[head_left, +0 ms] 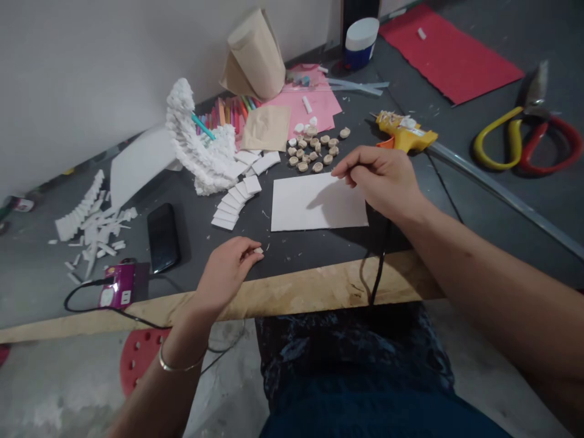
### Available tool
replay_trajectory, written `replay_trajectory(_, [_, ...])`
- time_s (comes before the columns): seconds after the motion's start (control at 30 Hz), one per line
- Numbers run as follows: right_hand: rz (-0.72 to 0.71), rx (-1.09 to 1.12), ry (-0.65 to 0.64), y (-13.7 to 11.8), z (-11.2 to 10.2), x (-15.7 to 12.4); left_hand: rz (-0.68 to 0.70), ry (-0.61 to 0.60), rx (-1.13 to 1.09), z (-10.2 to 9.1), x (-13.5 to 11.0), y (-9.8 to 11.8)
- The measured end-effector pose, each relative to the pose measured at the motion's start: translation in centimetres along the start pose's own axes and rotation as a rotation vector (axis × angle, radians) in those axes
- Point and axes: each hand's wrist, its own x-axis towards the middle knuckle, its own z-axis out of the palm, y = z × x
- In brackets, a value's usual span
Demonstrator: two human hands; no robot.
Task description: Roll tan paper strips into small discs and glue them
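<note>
- At the near edge of the table, along its pale wooden strip (292,291), the left hand (225,274), with a thin bangle (182,368) at the wrist, has its fingers curled closed at a small white piece (258,250). The piece is too small to tell whether they grip it or only touch it. A light pinch suits a bit this small.
- Right of those fingers, a white card (319,204) lies flat on the dark tabletop (292,249). The right hand (378,182) hovers over its far edge with curled fingers, their tips at the card; I cannot tell whether they pinch it. Steady fingertips there would stop the card sliding.
- Left of the left fingers lies an overlapping row of white squares (232,205), with a black phone (163,237) and a purple power socket (117,286) further left.
- Beyond the right fingers sit a cluster of small tan rolls (312,149) and a yellow glue gun (404,132).
- Farther past the left fingers rises a curved white paper model (196,143).
- Far right of the right fingers lie yellow-and-red scissors (524,140) and a red sheet (449,52).
</note>
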Motion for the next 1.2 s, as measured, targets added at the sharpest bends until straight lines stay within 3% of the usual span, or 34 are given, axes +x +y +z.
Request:
replay_trajectory(0.23, [-0.011,0.029,0.002,-0.4,-0.2,0.0,0.062,0.079,0.050,1.1,-0.9,-0.2])
replay_trajectory(0.57, [-0.051,0.039,0.023,-0.4,-0.2,0.0,0.053,0.162,-0.059,1.9,-1.8,-0.2])
replay_trajectory(0.8, [-0.131,-0.003,0.000,-0.5,0.1,-0.3,-0.140,0.193,-0.283,2.4,-1.9,0.7])
replay_trajectory(0.9, [-0.309,-0.065,-0.133,-1.3,0.7,-1.3,-0.260,0.207,-0.515,2.8,-1.9,1.3])
replay_trajectory(1.03, [-0.495,-0.069,-0.441,-3.2,1.6,-3.1,-0.300,0.220,-0.773,3.1,-1.4,2.9])
replay_trajectory(1.2, [-0.468,-0.041,-0.671,-4.4,2.3,-4.2,-0.207,0.264,-0.957,3.5,-0.2,5.8])
